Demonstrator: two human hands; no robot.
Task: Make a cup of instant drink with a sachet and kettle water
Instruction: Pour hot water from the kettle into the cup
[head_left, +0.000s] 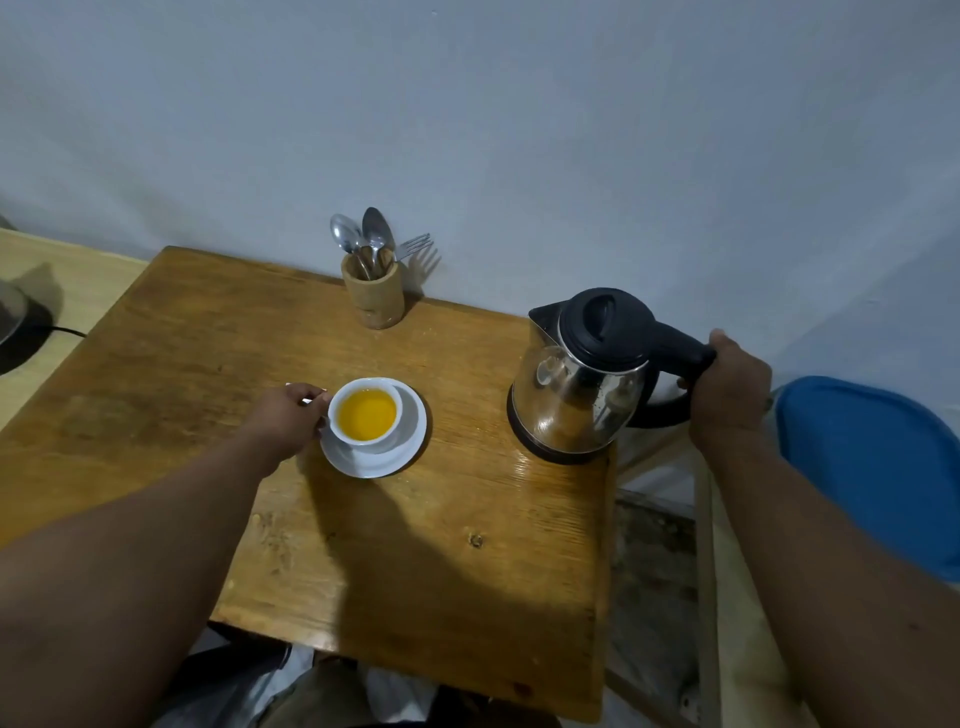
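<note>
A white cup (343, 427) full of orange-yellow drink stands on a white saucer (410, 436) in the middle of the wooden table (415, 571). My left hand (289, 418) is closed on the cup's handle at its left side, with a small white scrap, perhaps the sachet, showing between the fingers. A glass kettle (576, 400) with a black lid and base stands upright on the table's right side. My right hand (730, 384) grips its black handle.
A wooden holder (373, 299) with spoons and a fork stands at the back edge against the wall. A blue chair seat (878, 467) sits to the right of the table. A dark object with a cable (21, 327) lies at far left.
</note>
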